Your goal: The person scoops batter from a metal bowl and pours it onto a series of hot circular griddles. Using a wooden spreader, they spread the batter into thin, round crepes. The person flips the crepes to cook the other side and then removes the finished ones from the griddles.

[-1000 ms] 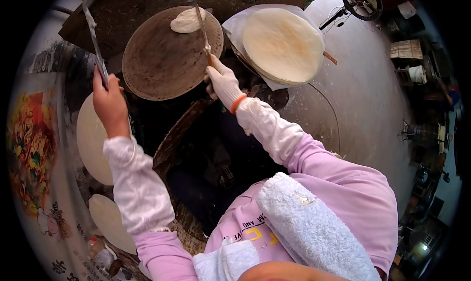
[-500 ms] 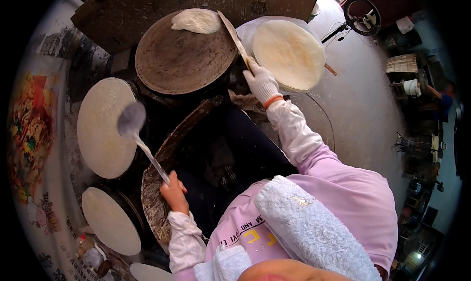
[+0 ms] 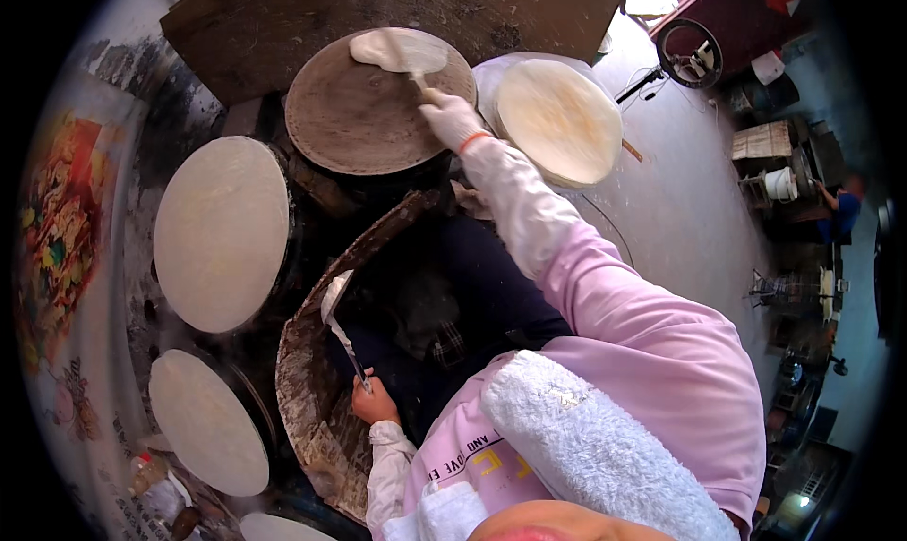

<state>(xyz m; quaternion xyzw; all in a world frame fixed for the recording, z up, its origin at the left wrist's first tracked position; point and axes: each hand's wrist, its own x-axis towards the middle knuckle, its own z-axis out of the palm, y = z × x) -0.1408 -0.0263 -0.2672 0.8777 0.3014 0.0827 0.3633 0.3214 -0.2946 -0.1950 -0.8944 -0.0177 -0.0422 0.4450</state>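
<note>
My left hand (image 3: 375, 400), bare, grips the handle of a batter-coated ladle (image 3: 337, 307), its bowl beside the inner side of a curved, crusted rim (image 3: 304, 357). My right hand (image 3: 452, 121), in a white knit glove with an orange cuff, is closed around a flat wooden spatula (image 3: 417, 76). The spatula is blurred by motion and its far end lies over a patch of white batter (image 3: 411, 53). That patch rests at the far edge of a round brown griddle (image 3: 364, 125).
A pile of thin round flatbreads (image 3: 557, 120) stands right of the griddle. On the left, pale sheets cover other round griddles (image 3: 222, 234), (image 3: 208, 423). A brown board (image 3: 378, 17) rises behind. A ring light (image 3: 688, 54) stands at the far right, with another person (image 3: 841, 210) beyond.
The ladle has come from over the left griddle back toward me, inside the curved rim. My right hand has swung left with the spatula, onto the batter patch.
</note>
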